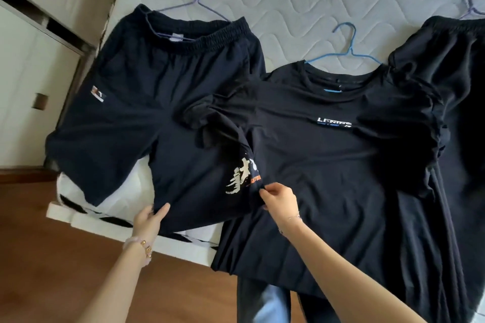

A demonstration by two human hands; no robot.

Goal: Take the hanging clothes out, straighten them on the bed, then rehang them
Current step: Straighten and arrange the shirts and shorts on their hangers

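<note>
Dark navy shorts (pixel 147 102) lie flat on the bed at left, waistband still on a purple hanger (pixel 195 0). A black T-shirt (pixel 328 165) with a small white chest logo lies in the middle on a blue hanger (pixel 347 44), its lower part draped off the bed's edge. My left hand (pixel 148 220) grips the hem of the shorts' right leg. My right hand (pixel 279 199) pinches the same leg's hem beside the white and orange print (pixel 244 178), where the T-shirt's sleeve overlaps it.
A third black garment (pixel 451 86) on a purple hanger (pixel 469 0) lies at the right. The white quilted mattress (pixel 301 0) extends beyond the clothes. Wooden floor (pixel 52 257) lies below the bed edge; a white wardrobe door (pixel 23 73) stands at left.
</note>
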